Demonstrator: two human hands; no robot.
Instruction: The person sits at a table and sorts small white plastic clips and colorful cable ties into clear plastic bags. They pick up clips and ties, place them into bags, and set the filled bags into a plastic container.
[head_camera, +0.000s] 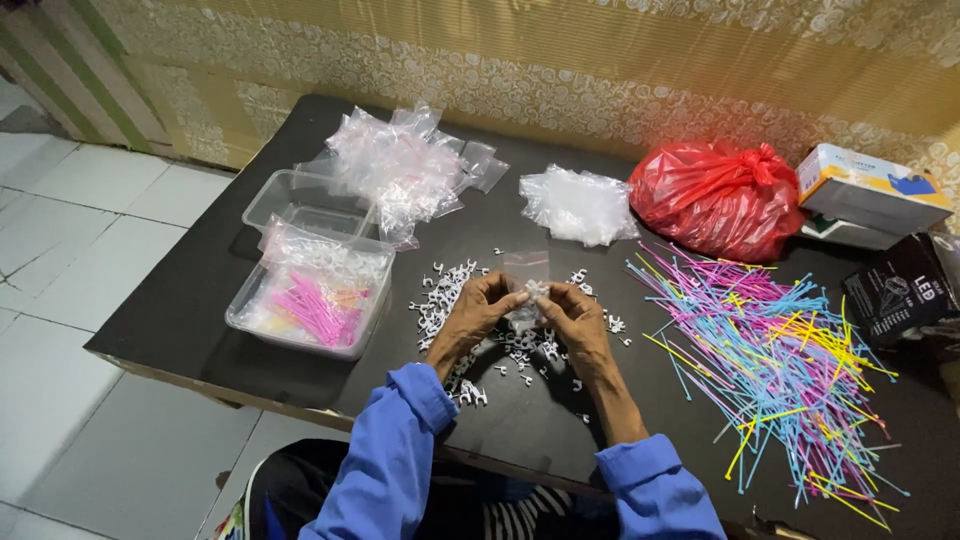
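Pinching together, the left hand (478, 308) and right hand (578, 318) hold a small clear plastic bag (527, 272) with white clips inside. Both hands' fingers curl closed around it, directly above the scattered white plastic clips (440, 296) on the black table (200, 310).

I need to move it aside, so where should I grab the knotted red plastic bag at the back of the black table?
Probably by the twisted knot on top of the red plastic bag, coming from above. The knot stands up as a firm handle, while the bulging, slippery sides offer little grip and the cardboard box crowds its right side.
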